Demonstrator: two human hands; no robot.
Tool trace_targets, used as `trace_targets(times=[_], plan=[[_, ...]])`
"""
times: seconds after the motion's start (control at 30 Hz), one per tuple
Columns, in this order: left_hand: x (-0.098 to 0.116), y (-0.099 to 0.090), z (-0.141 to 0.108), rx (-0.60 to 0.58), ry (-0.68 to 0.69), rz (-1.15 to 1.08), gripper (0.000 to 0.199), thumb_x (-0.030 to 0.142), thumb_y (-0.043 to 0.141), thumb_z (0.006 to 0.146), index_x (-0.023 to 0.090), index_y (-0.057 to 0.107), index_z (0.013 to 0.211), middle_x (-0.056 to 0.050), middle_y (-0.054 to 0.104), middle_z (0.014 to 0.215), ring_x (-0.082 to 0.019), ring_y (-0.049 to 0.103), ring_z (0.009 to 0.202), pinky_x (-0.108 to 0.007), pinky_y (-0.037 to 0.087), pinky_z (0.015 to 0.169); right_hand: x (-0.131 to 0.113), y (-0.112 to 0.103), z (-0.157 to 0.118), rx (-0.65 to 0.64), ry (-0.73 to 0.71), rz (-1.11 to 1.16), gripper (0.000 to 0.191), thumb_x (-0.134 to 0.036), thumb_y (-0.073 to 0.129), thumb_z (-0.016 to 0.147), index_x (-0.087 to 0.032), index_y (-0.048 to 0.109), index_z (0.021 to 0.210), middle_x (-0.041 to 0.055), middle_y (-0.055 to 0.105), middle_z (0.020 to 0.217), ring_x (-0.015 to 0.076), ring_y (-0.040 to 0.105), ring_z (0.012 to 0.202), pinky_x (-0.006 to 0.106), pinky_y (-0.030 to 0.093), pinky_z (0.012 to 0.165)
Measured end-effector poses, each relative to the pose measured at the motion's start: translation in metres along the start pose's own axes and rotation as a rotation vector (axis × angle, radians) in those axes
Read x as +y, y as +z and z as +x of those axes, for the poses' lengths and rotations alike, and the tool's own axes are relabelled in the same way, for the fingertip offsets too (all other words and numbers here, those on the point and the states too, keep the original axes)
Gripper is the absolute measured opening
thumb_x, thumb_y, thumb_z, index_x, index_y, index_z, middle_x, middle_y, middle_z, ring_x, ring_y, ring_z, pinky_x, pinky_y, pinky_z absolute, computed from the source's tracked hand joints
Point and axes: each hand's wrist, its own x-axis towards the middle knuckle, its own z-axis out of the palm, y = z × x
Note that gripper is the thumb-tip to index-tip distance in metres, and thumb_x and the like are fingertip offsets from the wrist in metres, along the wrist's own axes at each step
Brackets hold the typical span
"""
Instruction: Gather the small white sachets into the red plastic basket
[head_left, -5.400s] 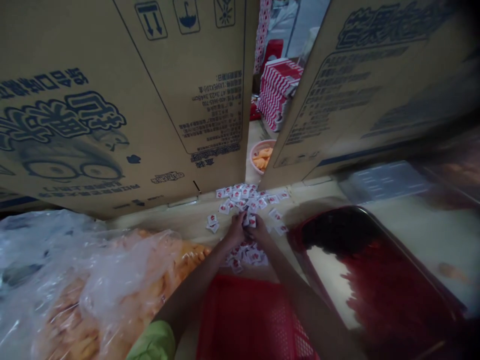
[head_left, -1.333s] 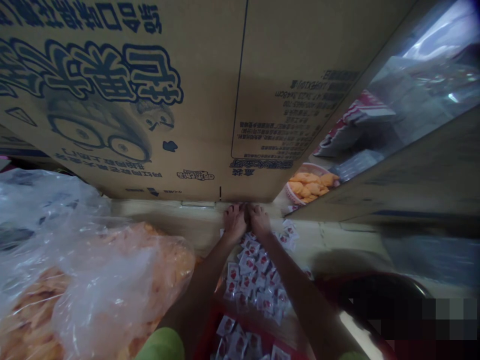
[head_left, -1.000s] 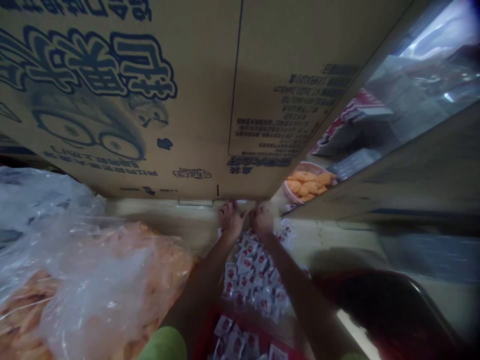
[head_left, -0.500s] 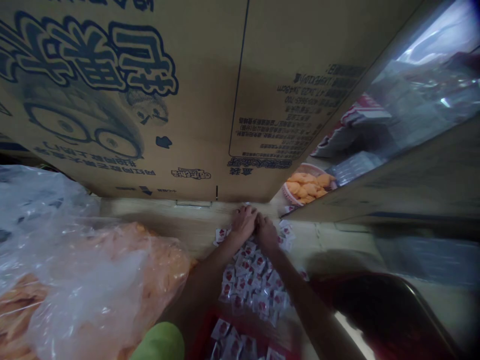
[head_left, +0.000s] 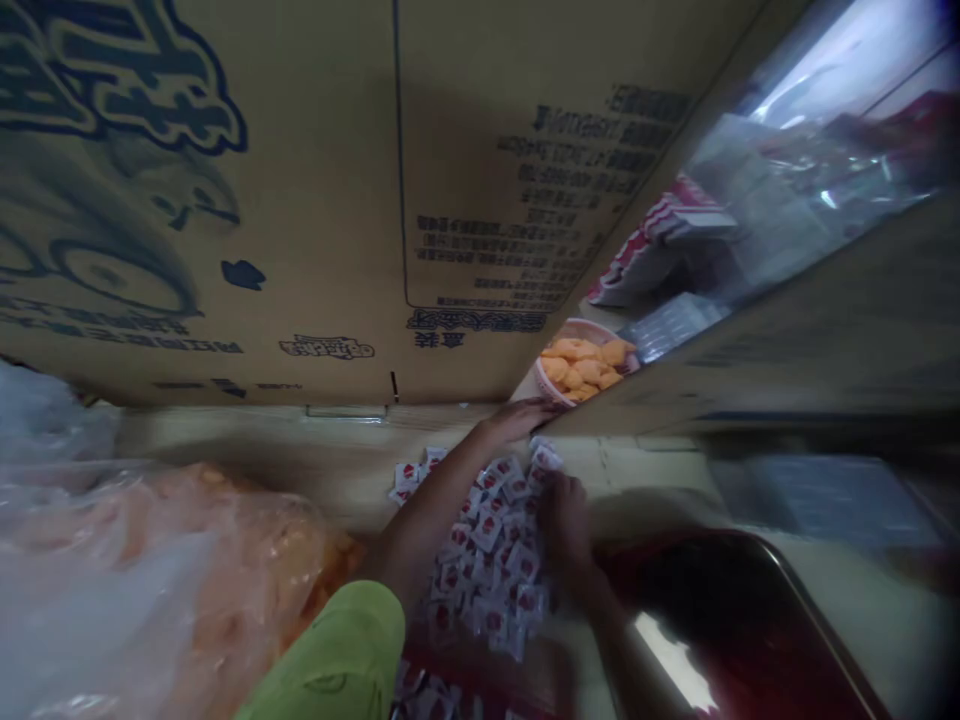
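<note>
Counts, clock from centre of main sachet pile: 2 hands, 2 big cardboard boxes, 1 pink basket, 1 bag, 1 dark red tray, 1 red container. Sachets overlapped too much for an exact count, dozens at least

Sachets [head_left: 487, 535]: main pile on the worktop [head_left: 262, 430], a few looser ones at 10 o'clock, more in the red container [head_left: 517, 690] at 6

Left hand [head_left: 520, 418]: 1 o'clock, fingers stretched out by the near edge of the right-hand box [head_left: 795, 340]; couldn't tell if anything was under them. Right hand [head_left: 568, 512]: between 2 and 3, fingers curled at the pile's edge, grip contents hidden

Left-hand box [head_left: 307, 200] at 11. Pink basket [head_left: 546, 388] at 1, in the gap between boxes, holding orange pieces [head_left: 581, 368], uncountable. Bag [head_left: 180, 590] of orange stuff at 9, dark red tray [head_left: 757, 630] just past 3

Vs 0.5 s earlier: hands had been together at the pile's far end, now apart; left had gone out toward the basket, right had come back nearer the wearer. View had swung right, so bag and left-hand box sat further left in frame
</note>
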Motion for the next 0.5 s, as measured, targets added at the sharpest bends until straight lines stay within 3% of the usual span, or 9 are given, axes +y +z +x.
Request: trace_targets(times=[0.13, 0.27, 0.4, 0.5], plan=[[-0.002, 0.010, 0.016, -0.051, 0.013, 0.022, 0.044, 0.011, 0.045, 0.085, 0.016, 0.052, 0.128, -0.004, 0.053, 0.135, -0.016, 0.038, 0.131, -0.032, 0.023, 0.112, 0.000, 0.009, -0.001, 0.038, 0.044, 0.037, 0.028, -0.015, 0.035, 0.087, -0.014, 0.055, 0.107, 0.0117, 0.053, 0.092, 0.0245, 0.049, 0.086, 0.033, 0.039, 0.074], [0.001, 0.017, 0.011, -0.075, -0.006, 0.083, 0.042, 0.009, 0.045, 0.085, 0.018, 0.055, 0.125, -0.004, 0.053, 0.136, -0.017, 0.033, 0.135, -0.035, 0.020, 0.114, 0.000, 0.013, 0.000, 0.113, 0.114, 0.061, 0.033, -0.020, 0.034, 0.088, -0.009, 0.051, 0.115, 0.0156, 0.053, 0.098, 0.0272, 0.049, 0.092, 0.038, 0.040, 0.079], [0.010, 0.014, -0.026, -0.024, -0.078, 0.172, 0.043, 0.006, 0.040, 0.087, 0.016, 0.053, 0.127, -0.011, 0.046, 0.141, -0.020, 0.030, 0.137, -0.039, 0.019, 0.114, 0.000, 0.014, 0.013, 0.175, 0.159, 0.080, 0.044, -0.029, 0.036, 0.089, -0.008, 0.044, 0.127, 0.0219, 0.046, 0.125, 0.0331, 0.042, 0.113, 0.047, 0.036, 0.091], [0.024, 0.012, -0.066, 0.016, -0.133, 0.232, 0.045, 0.003, 0.037, 0.086, 0.013, 0.049, 0.129, -0.014, 0.043, 0.141, -0.022, 0.029, 0.137, -0.042, 0.019, 0.113, -0.002, 0.020, 0.022, 0.128, 0.080, 0.137, 0.049, -0.034, 0.033, 0.092, -0.012, 0.038, 0.136, 0.0183, 0.037, 0.142, 0.0315, 0.028, 0.132, 0.052, 0.025, 0.104]])
